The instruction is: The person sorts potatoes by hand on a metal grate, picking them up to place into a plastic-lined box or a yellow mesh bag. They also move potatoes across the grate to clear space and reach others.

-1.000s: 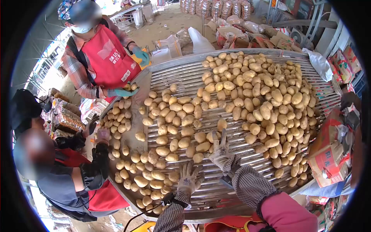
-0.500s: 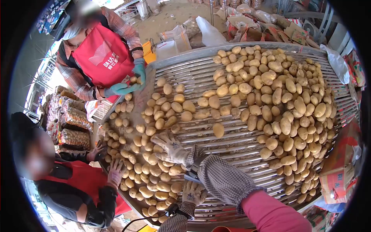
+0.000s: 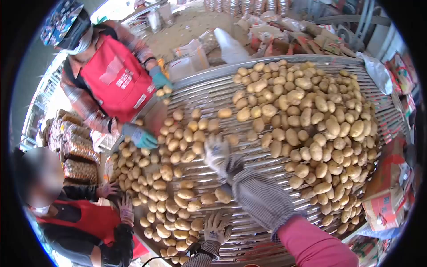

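Observation:
My right hand (image 3: 217,152), in a pale work glove with a checked sleeve cover, reaches across the slatted metal sorting table (image 3: 249,173). Its fingers are stretched out beside loose potatoes (image 3: 188,156), without gripping any. Nearer the front edge, my left hand (image 3: 216,228), also gloved, rests on the slats with fingers spread. Beside it lie more potatoes (image 3: 181,234), and a black strap circles that wrist. Two potatoes (image 3: 222,195) sit on the slats between my hands. A large heap of potatoes (image 3: 324,129) covers the right part of the table.
Across the table, a person in a red apron (image 3: 120,80) and green gloves holds potatoes in one hand. Another person in a red apron (image 3: 91,222) has gloved hands at the left edge. Filled sacks (image 3: 80,147) are stacked behind them. A cardboard box (image 3: 384,207) stands at right.
My right hand has moved away from the left-hand potatoes, up and rightward. Potatoes near it have shifted. The green-gloved person's hands have separated, one lowering toward the potatoes. My left hand stays low.

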A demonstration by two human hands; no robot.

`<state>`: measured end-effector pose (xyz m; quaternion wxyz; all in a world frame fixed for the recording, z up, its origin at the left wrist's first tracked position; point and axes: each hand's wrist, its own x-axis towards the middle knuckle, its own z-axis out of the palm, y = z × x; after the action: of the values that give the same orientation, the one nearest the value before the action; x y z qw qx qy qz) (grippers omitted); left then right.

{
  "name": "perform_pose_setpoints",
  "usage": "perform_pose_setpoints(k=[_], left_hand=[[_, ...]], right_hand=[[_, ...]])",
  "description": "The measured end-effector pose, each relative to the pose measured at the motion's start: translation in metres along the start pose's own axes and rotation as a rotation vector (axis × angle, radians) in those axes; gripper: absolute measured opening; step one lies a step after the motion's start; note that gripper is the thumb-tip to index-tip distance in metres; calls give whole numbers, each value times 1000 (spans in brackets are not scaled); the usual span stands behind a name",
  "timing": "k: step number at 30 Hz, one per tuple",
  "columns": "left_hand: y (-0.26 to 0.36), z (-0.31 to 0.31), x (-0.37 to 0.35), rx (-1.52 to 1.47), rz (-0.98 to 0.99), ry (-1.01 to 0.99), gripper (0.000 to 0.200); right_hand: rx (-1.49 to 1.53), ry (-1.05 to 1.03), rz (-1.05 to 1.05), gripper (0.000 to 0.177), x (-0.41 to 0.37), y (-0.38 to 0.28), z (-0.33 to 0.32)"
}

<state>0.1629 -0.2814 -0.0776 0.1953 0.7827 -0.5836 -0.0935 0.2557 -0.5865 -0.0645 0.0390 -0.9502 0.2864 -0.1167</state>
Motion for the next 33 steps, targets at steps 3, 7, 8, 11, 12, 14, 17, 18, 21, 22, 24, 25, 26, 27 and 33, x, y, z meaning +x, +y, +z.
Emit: perform_pose_setpoints(k=[3, 7, 8, 11, 12, 14, 17, 18, 21, 22, 24, 25, 26, 27, 33], left_hand=[[-2, 3, -1, 75, 31, 10, 47], [3, 2, 2, 22, 53, 118, 47], [1, 1, 1, 20, 59, 75, 50], [6, -3, 3, 31, 61, 60, 51], [9, -6, 4, 25, 49, 67, 50], [10, -6, 4, 37, 53, 74, 50], [12, -5, 2, 63, 59, 65, 49], [14, -4, 3, 109, 63, 76, 49], [44, -11, 22, 238, 35, 138, 49], [54, -13, 40, 165, 222, 145, 51], [80, -21, 93, 10, 443, 139, 52], [96, -25, 132, -70, 483, 136, 53], [111, -23, 168, -57, 429, 174, 51], [113, -8, 207, -105, 414, 268, 54], [175, -9, 405, -169, 208, 99, 72]], right_hand=[[694, -300, -107, 51, -18, -38, -16], [549, -396, -353, 61, -98, -73, -23], [587, -344, -299, 63, -110, -58, -27], [480, -419, -197, 67, -140, 32, -110], [271, -206, -238, 65, -155, 74, -91], [776, -252, 107, 61, -170, 156, -96], [140, -115, 313, 55, -173, 227, -208], [30, 7, 314, 55, -175, 253, -228], [-140, 197, 311, 59, -175, 319, -261], [-112, 159, 321, 62, -167, 339, -267], [4, 21, 413, 77, -144, 360, -264], [17, 20, 398, 77, -132, 363, -259], [-19, -38, 399, 82, -119, 364, -253], [-57, -96, 401, 87, -107, 365, -248], [-9, -386, 525, 98, -38, 367, -244]])
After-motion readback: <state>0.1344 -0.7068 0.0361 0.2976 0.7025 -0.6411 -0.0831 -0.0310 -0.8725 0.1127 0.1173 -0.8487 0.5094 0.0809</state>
